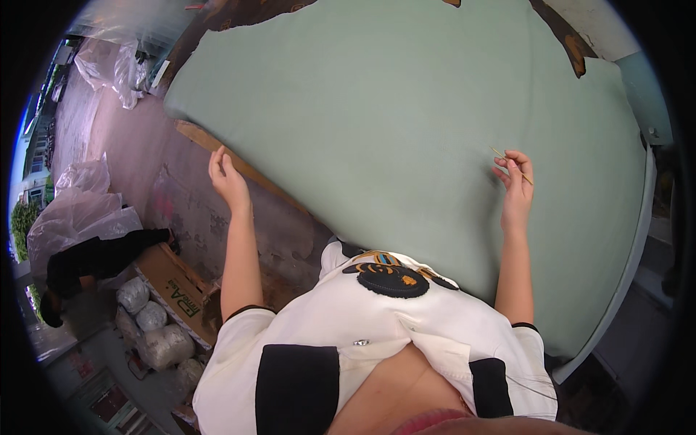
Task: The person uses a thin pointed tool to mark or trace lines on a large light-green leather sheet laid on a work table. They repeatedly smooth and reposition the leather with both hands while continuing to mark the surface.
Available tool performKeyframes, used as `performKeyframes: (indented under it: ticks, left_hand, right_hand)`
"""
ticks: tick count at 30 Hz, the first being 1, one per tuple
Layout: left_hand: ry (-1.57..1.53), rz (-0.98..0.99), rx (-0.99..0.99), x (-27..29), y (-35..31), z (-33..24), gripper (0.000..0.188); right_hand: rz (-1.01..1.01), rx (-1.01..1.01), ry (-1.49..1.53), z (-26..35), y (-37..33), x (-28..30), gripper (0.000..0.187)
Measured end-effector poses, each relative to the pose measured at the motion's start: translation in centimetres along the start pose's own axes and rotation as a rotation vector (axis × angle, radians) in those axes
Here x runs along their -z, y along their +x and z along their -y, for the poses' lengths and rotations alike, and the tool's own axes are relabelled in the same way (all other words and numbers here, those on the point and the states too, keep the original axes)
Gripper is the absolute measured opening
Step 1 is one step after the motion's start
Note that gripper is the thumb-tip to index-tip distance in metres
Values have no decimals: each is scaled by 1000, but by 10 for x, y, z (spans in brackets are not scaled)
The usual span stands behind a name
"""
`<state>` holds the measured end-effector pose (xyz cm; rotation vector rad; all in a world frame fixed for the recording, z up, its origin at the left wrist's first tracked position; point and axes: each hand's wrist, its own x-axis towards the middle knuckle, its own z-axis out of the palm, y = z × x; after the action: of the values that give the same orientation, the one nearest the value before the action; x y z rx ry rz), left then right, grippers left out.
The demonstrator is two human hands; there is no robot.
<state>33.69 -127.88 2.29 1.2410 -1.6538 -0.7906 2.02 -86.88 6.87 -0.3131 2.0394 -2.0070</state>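
A large, smooth, pale green sheet with ragged far edges, like a leather hide (348, 123), lies spread over the table in front of me. Above its right part, my right hand (515, 181) is closed on a thin yellowish stick (528, 178), whose pointed end sticks out to the upper left. What kind of stick it is, I cannot make out. My left hand (230, 183) is raised beside the table's wooden edge (250, 170) on the left. Its fingers stretch upward, the thumb stands apart, and nothing shows in it.
Dark brown patterned material (254, 13) shows past the sheet's far edge. At lower left stands a cardboard box (172, 290) beside several plastic-wrapped bundles (163, 346). A person in dark clothes (94, 264) bends over there. Clear plastic sheeting (109, 69) hangs at far left.
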Motion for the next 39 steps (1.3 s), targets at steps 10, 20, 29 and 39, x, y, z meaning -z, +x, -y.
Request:
performKeyframes:
  ticks: [10,20,29,39]
  left_hand:
    - [769,309,-197,-88,195,37,62]
    - [986,158,-260,-127,174,25,74]
    - [965,130,-293,-135,134,12,73]
    - [926,113,-309,-136,121,14,73]
  right_hand:
    - [-132,-38,4,-85,-63,-2,25]
    - [166,135,-238,-48,58,-88,37]
    - [80,229,-610,-57,42,-74,33]
    - [62,406,-681,-66,-33,-70,30]
